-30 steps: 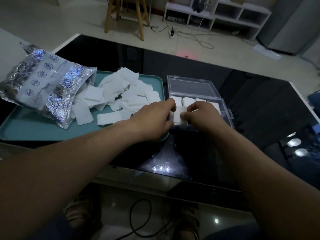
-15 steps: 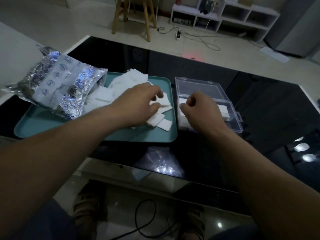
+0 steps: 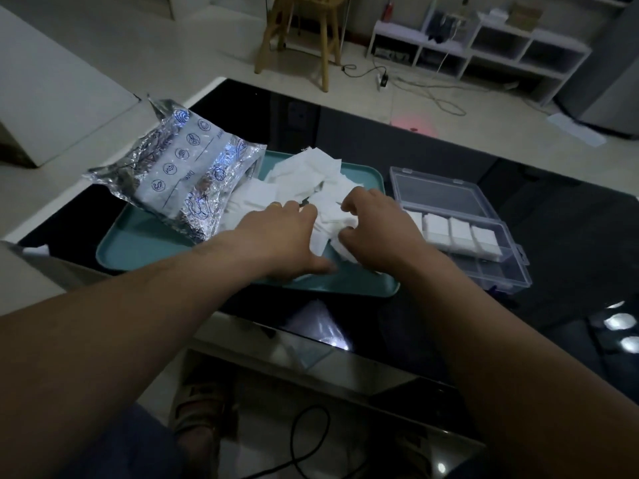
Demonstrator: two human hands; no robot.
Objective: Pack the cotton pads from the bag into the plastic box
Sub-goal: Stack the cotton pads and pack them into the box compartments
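Right hand point(image 3: 373, 233) moved from the plastic box point(image 3: 484, 202) to grasp cotton pads point(image 3: 304, 171) on the black table's point(image 3: 570, 236) one tray point(image 3: 145, 243), left hand point(image 3: 280, 236) pressing flat.

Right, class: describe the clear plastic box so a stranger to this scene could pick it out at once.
On the glossy black table, find the teal rectangular tray. Just right of it sits the clear plastic box, lid open. Unlike the crinkled silver foil bag, it is see-through and holds a row of neat white cotton pad stacks.
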